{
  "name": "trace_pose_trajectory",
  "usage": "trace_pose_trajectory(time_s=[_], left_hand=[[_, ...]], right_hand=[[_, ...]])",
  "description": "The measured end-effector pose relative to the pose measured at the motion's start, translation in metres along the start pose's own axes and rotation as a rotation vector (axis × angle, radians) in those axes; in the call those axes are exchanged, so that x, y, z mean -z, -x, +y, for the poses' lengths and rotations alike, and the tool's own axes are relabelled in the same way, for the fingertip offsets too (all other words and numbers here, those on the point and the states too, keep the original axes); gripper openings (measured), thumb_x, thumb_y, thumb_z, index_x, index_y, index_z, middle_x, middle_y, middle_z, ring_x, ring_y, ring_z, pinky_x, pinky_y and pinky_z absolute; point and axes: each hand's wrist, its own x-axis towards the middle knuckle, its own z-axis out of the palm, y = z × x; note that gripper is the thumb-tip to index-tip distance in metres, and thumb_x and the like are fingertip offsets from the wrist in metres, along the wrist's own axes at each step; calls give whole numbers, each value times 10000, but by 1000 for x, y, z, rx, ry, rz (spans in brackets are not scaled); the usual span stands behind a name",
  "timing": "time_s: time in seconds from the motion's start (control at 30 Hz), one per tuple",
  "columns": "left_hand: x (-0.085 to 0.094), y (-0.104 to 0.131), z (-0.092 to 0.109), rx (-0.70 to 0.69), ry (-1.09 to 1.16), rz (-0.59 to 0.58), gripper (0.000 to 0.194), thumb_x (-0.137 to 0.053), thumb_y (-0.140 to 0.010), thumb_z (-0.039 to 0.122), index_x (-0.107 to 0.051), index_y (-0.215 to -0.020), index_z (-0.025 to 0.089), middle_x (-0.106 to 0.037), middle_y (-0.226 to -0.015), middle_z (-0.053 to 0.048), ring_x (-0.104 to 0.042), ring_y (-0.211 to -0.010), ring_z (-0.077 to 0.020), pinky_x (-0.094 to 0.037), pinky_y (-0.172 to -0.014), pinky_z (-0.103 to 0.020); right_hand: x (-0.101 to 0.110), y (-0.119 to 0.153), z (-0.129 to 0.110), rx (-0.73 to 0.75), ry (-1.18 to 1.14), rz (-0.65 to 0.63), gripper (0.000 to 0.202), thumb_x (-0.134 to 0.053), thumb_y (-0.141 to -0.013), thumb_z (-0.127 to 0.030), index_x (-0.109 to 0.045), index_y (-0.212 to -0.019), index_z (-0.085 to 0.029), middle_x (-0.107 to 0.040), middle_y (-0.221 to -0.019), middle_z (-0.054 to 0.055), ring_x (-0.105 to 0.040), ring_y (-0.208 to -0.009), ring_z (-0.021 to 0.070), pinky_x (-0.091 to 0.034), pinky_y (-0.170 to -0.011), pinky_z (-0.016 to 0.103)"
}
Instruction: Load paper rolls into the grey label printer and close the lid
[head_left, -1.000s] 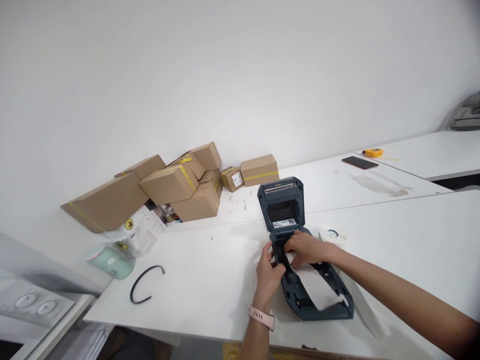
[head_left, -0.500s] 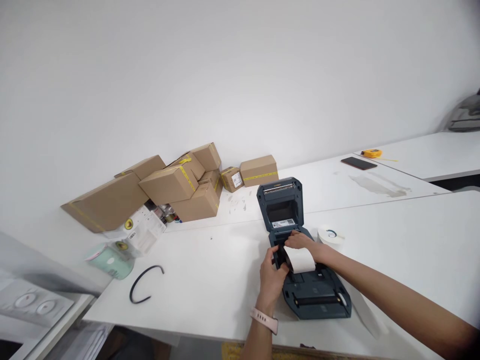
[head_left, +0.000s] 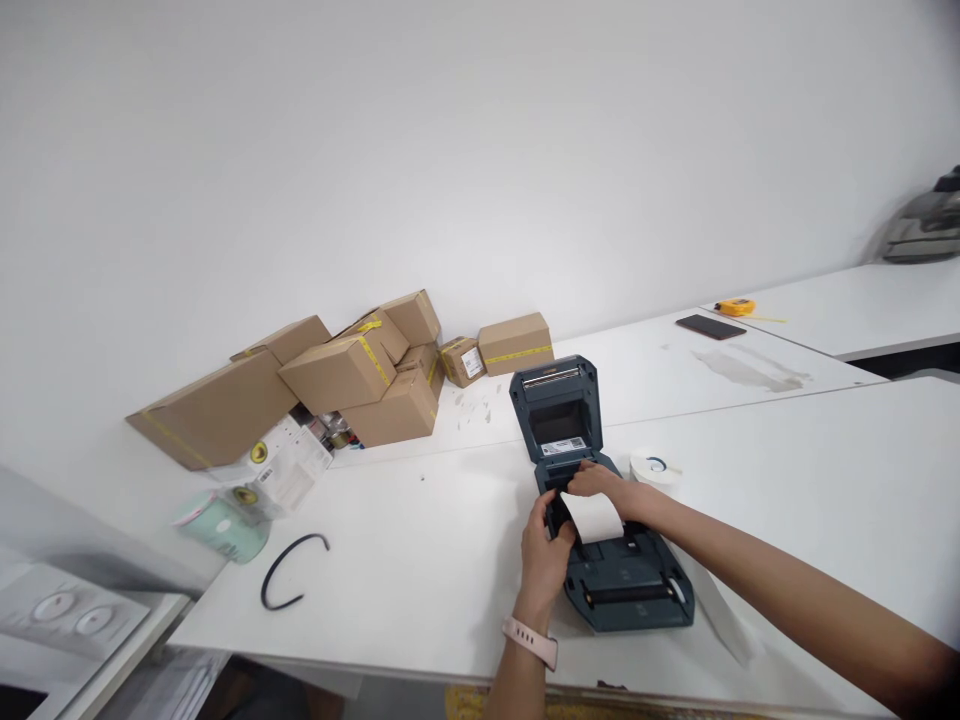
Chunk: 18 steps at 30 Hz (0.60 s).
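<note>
— Seating a white label roll [head_left: 598, 517] in the open label printer [head_left: 600, 540], from the look of it. Left hand [head_left: 546, 552] curled against the roll's left end, thumb and fingers pinching at the dark holder there. Pink watch strap [head_left: 531, 641] on that wrist

— Right hand [head_left: 600, 483]?

— Laid over the back of the roll, fingers bent down onto it, reaching in from the right side. Both closed on the roll, neither spread wide

— Where exactly?

— Sitting in the printer's bay, just in front of the raised lid [head_left: 557, 408]. Lid tilted back, sticker visible on its inside. Printer near the front edge of the white table [head_left: 420, 560]

— Around it?

— Spent tape-like white roll [head_left: 651, 466] just beside the printer on the right. Strip of white paper [head_left: 712, 610] trailing off the printer's right side toward the table edge. Curved black band [head_left: 289, 568] well apart on the left, mint-green roll [head_left: 225, 524] beyond it. Heap of cardboard boxes [head_left: 345, 375] against the wall. Far back right, dark phone [head_left: 709, 327] and yellow tape measure [head_left: 734, 307] close together
</note>
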Motion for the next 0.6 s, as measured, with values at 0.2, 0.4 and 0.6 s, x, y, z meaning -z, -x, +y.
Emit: trace_pose_trajectory(time_s=[0.2,0.4,0.6], left_hand=[[0,-2,1,2,-28,-6,508,-640,-800,236,-608,-1306,213,-634,-1361,-103,-567,-1270,-279,-420,-1083,-401],[-3,21,6,-165,-128,114,501,-541,-784,134,-643,-1269,208,-516,-1491,-92,-387,-1439,-273,-280,-1208,-427],[-6,46,25,-283,-233,-75,588,-573,-725,81,-609,-1302,191,-625,-1342,-109,-465,-1366,-288,-266,-1221,-457]], right_hand=[[1,3,0,-4,6,-24,351,-616,-959,-362,-595,-1255,-176,-623,-1265,93,-645,-1064,219,-559,-896,433],[4,8,1,-7,13,-34,345,-613,-960,-362,-597,-1252,-178,-625,-1263,89,-646,-1062,217,-559,-895,434],[7,14,-1,19,27,11,346,-616,-959,-363,-598,-1250,-176,-628,-1257,90,-647,-1058,217,-560,-893,431]])
